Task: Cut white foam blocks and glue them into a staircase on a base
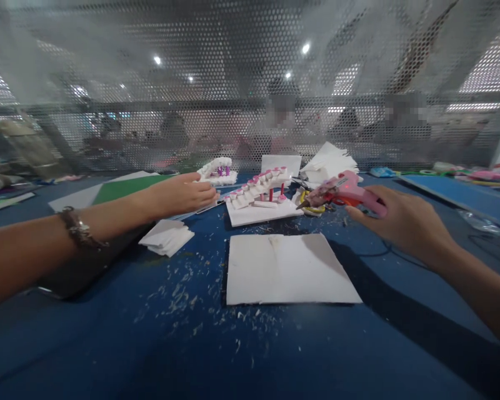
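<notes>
My right hand grips a pink hot glue gun by its handle, with the dark nozzle pointing left. My left hand reaches out over the table with its fingers stretched, and nothing shows in it. Just beyond its fingertips stands a white stair model with pink supports on a white base. Behind the fingers is a smaller white model with purple posts. Below the left hand lies a stack of small white pieces. A white board lies flat in front of me.
Yellow-handled scissors lie beneath the glue gun's nozzle. White sheets are piled behind. A green sheet lies at left, a blue board at right. White scraps litter the blue table. A perforated metal screen stands at the back.
</notes>
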Tool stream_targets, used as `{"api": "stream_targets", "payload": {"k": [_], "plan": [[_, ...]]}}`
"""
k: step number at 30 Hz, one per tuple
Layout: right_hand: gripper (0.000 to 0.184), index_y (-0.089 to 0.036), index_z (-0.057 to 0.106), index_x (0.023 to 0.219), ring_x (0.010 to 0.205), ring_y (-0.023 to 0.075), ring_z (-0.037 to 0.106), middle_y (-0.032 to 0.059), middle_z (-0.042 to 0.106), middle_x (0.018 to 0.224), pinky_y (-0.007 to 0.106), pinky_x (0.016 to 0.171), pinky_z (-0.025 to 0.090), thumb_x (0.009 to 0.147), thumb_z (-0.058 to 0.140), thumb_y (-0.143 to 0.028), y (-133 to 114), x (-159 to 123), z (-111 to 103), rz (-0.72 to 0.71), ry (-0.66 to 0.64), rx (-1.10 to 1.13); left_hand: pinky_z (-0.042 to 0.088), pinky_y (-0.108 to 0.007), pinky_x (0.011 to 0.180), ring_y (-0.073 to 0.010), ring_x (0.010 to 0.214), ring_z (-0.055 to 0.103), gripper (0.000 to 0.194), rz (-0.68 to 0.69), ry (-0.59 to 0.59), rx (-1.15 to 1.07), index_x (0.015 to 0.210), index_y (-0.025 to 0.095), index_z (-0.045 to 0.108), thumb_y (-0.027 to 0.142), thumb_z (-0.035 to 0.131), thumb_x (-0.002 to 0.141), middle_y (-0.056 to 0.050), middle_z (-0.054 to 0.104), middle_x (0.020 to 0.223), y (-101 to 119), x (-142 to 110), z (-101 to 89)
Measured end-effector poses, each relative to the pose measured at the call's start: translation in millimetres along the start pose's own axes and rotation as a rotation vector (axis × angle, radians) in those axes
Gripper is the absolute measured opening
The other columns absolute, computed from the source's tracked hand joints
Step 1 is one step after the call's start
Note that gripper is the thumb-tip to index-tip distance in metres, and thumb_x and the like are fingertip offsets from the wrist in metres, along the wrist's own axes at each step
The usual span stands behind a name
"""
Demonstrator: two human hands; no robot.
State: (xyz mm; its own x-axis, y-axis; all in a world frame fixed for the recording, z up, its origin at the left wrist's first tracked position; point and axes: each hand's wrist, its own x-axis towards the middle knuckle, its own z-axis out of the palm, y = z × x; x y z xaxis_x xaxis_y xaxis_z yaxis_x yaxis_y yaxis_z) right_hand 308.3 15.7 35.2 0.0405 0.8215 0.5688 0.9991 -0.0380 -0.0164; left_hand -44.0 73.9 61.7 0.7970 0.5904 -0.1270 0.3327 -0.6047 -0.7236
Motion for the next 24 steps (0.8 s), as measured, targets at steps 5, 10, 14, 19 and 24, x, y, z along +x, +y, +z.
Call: {"api": "stream_targets", "payload": {"k": [5,10,14,19,24], "plan": [[0.033,-0.021,0.050,0.074,0.057,0.0202,0.052,0.0068,0.060,0.067,0.025,0.046,0.030,0.069,0.042,-0.053,0,-2,-1,-0.029,-0.006,-0.011,0.033,-0.032,0.088,-0.0172,0.107,0.048,0.050,-0.005,0.044,0.050,0.115,0.018,0.052,-0.006,0.026,0.079,-0.007,0.057,0.117,-6,-5,4.1],[0.028,-0.021,0.051,0.077,0.060,0.0196,0.055,0.0060,0.062,0.074,0.025,0.048,0.031,0.072,0.045,-0.048,0,-3,3,-0.038,0.036,0.000,0.023,-0.034,0.097,-0.0160,0.109,0.045,0.043,-0.175,0.193,0.041,0.120,0.016,0.046,0.002,0.033,0.082,-0.005,0.056,0.118,-23,-14,15.8],[0.029,-0.021,0.053,0.081,0.063,0.0208,0.057,0.0065,0.063,0.077,0.025,0.048,0.033,0.073,0.045,-0.048,0,-4,6,-0.037,0.041,0.017,0.026,-0.038,0.093,-0.0217,0.103,0.047,0.041,-0.192,0.182,-0.096,0.117,0.014,0.048,0.018,0.047,0.076,-0.008,0.058,0.113,-28,-19,16.3],[0.032,-0.021,0.054,0.081,0.061,0.0209,0.056,0.0058,0.062,0.073,0.025,0.047,0.032,0.073,0.042,-0.050,-1,-4,5,-0.049,0.039,0.011,0.026,-0.040,0.091,-0.0241,0.102,0.047,0.042,-0.206,0.199,-0.144,0.116,0.014,0.047,0.020,0.047,0.075,-0.010,0.057,0.113,-22,-19,15.3],[0.039,-0.019,0.054,0.087,0.064,0.0241,0.058,0.0089,0.064,0.077,0.027,0.049,0.035,0.070,0.042,-0.052,-5,-4,1,-0.002,-0.014,0.025,0.023,-0.033,0.094,-0.0207,0.108,0.045,0.047,-0.153,0.138,-0.206,0.117,0.019,0.047,0.013,0.055,0.071,-0.005,0.056,0.117,-17,-15,18.7]]}}
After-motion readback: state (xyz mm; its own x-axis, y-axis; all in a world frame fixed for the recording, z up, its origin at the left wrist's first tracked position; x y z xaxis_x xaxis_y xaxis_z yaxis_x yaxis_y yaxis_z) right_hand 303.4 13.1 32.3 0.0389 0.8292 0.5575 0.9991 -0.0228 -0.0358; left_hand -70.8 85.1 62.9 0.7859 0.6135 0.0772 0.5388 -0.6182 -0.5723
